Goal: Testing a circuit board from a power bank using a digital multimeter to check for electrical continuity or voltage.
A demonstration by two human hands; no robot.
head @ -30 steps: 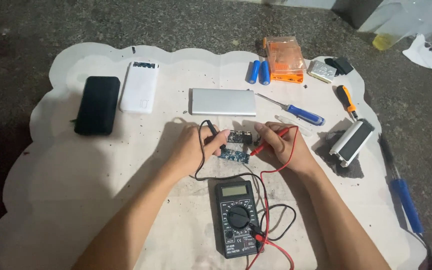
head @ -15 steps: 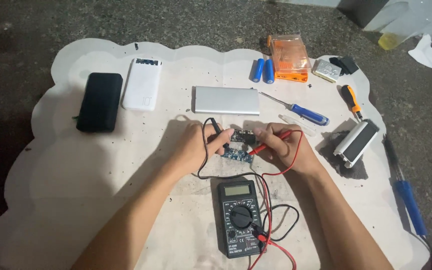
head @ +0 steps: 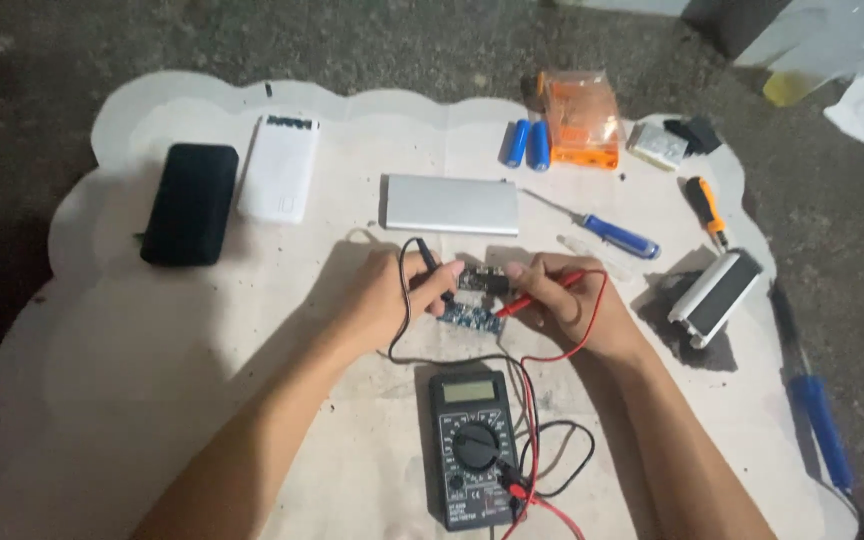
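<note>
head: small blue circuit board (head: pixel 472 319), flat.

Probes (head: pixel 542 294) on small circuit board (head: pixel 472 318)

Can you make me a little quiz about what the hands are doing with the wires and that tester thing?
1. True or false: the right hand holds the red probe.
2. What does the left hand hold: A) blue screwdriver B) black probe C) black power bank?
3. Fill in: the probe tips meet over a small ____ board, above the multimeter.

Key: 1 true; 2 B; 3 circuit.
</note>
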